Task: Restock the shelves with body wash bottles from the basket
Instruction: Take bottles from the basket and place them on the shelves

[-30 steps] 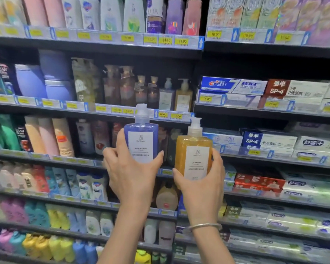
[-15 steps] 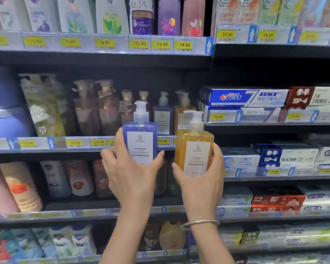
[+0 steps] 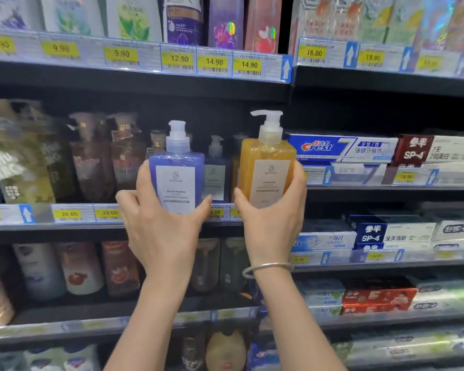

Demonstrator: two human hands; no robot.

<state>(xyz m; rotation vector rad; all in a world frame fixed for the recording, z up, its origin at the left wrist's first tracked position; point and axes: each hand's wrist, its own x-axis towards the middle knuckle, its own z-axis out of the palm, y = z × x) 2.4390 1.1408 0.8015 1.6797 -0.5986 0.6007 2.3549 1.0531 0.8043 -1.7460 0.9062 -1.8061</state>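
Note:
My left hand (image 3: 158, 231) grips a blue pump bottle (image 3: 176, 172) of body wash with a white label, held upright. My right hand (image 3: 272, 223) grips an amber pump bottle (image 3: 265, 167) of the same make, slightly higher and upright. Both bottles are raised in front of the second shelf (image 3: 73, 226), right before a row of similar pump bottles (image 3: 216, 170) standing at the shelf's right end. The basket is out of view.
Brown pump bottles and refill pouches (image 3: 19, 156) fill the left of that shelf. The shelf above (image 3: 145, 84) hangs close over the pump heads. Toothpaste boxes (image 3: 340, 148) fill the bay to the right. Lower shelves carry more bottles (image 3: 81, 266).
Both hands have lifted the bottles up and closer to the second shelf; the amber bottle now sits higher than the blue one. The view has moved in toward the shelves.

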